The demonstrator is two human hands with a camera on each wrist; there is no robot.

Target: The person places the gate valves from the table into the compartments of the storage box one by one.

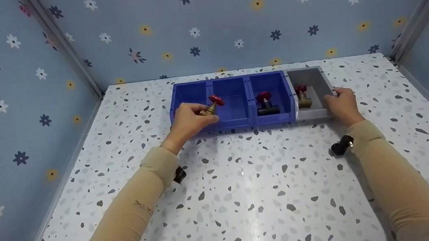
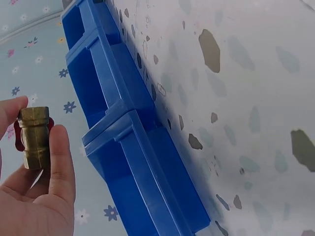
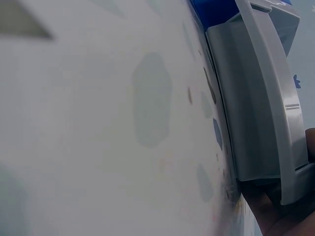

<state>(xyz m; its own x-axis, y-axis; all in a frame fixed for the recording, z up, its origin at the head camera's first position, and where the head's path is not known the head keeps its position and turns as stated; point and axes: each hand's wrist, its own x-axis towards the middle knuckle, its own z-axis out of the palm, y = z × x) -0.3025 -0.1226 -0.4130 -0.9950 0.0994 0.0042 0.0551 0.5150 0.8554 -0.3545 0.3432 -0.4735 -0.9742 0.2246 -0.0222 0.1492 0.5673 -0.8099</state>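
Head view: brass valve [image 1: 209,110], probably hefty, rigid; best held by its body [image 2: 36,138], where your left hand [image 1: 187,120] pinches; your right hand [image 1: 344,105] grips grey bin [image 1: 313,114].

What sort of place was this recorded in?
Probably a staged work booth: flower-patterned panels and grey corner posts flank a speckled tabletop, where a row of bins holds red-handled valves.

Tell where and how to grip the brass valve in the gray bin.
Likely best: its red handle, from above and slightly right. The brass valve sits left of center in the open gray bin, and the handle flares at one end.
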